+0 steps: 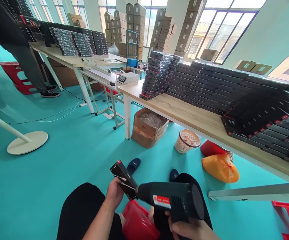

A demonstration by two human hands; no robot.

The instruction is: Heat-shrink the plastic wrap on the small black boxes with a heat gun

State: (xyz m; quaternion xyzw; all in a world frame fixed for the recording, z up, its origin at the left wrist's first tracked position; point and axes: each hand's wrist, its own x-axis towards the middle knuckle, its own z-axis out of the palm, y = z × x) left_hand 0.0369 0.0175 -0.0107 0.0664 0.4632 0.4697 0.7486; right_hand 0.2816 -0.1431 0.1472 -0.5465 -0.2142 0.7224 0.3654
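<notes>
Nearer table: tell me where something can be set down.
The widest bare patch of the table lies before the box row, between the wrapped stack and the right-hand box pile; a smaller one borders the stack's left. The back and right are crowded.

Bright daylight enters through partly washed-out windows [224, 28].

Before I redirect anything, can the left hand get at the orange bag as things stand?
Probably not: the left hand is holding a black box, and the orange bag sits beyond the right knee.
</notes>
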